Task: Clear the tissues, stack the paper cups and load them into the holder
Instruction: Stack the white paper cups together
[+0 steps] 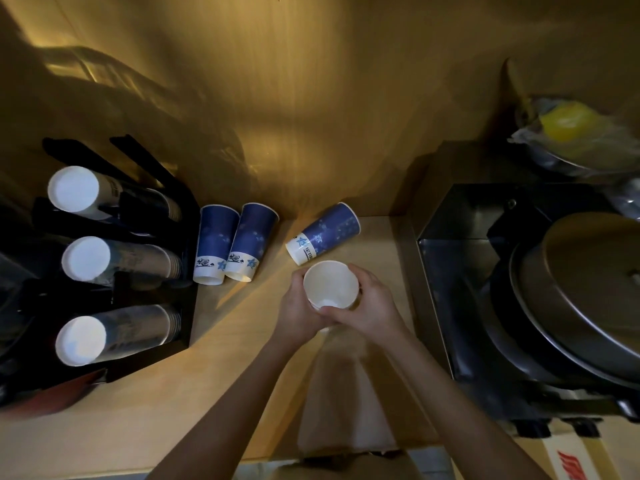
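Observation:
Both hands wrap one upright paper cup (330,284) at the counter's centre, its white inside facing me. My left hand (300,308) grips its left side and my right hand (369,304) its right side. Two blue cups (215,244) (252,241) stand upside down beside the black cup holder (187,258). A third blue cup (322,233) lies on its side just beyond my hands. Three stacks of cups (74,189) (86,258) (81,339) fill the holder, bases pointing at me. No tissue is visible.
A steel box (460,258) and a large pot with a metal lid (588,289) take up the right side. A bagged yellow object (568,124) sits on a bowl at the back right. A wooden wall (311,98) closes the back of the counter (225,375).

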Demonstrator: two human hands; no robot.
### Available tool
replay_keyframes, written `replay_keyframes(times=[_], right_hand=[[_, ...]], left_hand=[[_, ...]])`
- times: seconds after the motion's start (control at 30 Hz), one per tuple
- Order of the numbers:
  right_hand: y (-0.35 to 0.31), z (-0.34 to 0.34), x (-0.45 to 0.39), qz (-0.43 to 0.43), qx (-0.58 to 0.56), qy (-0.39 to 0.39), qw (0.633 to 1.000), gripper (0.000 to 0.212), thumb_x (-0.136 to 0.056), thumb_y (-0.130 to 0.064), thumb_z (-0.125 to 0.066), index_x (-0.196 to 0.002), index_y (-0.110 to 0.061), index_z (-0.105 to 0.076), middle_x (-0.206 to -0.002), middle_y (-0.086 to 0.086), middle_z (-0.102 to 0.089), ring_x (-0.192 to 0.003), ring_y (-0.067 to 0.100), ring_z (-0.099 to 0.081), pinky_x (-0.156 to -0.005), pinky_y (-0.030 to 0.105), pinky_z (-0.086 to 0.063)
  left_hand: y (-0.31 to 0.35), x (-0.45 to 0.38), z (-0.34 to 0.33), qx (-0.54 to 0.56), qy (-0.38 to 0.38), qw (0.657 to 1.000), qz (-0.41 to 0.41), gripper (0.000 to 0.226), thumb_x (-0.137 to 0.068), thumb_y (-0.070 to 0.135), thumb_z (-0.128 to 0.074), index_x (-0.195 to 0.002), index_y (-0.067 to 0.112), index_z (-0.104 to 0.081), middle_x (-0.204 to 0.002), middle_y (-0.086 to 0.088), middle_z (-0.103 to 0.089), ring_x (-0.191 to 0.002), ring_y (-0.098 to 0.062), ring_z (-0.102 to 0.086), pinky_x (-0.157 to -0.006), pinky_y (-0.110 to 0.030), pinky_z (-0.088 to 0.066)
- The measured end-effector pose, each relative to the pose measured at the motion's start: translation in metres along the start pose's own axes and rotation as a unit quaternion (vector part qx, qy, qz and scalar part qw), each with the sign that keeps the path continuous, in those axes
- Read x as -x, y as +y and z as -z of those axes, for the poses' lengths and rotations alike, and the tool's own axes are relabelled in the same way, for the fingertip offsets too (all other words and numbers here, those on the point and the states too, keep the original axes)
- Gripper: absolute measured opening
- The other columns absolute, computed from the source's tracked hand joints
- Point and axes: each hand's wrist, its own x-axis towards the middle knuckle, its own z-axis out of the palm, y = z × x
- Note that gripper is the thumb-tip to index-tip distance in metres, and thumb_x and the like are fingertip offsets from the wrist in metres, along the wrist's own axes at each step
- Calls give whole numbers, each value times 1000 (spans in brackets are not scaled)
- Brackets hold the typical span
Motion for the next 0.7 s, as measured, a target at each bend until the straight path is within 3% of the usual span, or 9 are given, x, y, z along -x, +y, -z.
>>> replay_keyframes(times=[0.17,0.53,0.7], right_hand=[[9,21,-11,-2,-3,37,999,88,-60,-40,-82,-134,-20,-39,-136,3,-49,-122,18,-46,-95,28,-40],[52,55,-26,-40,18,92,995,87,-67,-37,-78,-138,-19,-30,-139,6,-43,-126,21,-42,-95,25,-32],[59,55,-30,-75,-12,77,994,88,-66,-36,-78,-137,-20,-29,-137,7,-43,-123,22,-44,-98,34,-40]], left_hand=[[18,-21,-16,-90,12,994,-64,94,-50,41,-86,-128,23,-37,-132,-1,-45,-118,-15,-43,-93,-32,-45],[48,-57,-61,-97,-76,981,-148,95,-57,22,-84,-136,15,-32,-138,-8,-48,-125,-23,-46,-102,-33,-38],[45,-60,-67,-113,-91,979,-146,92,-62,21,-81,-138,14,-31,-140,-9,-47,-126,-24,-45,-103,-31,-37]])
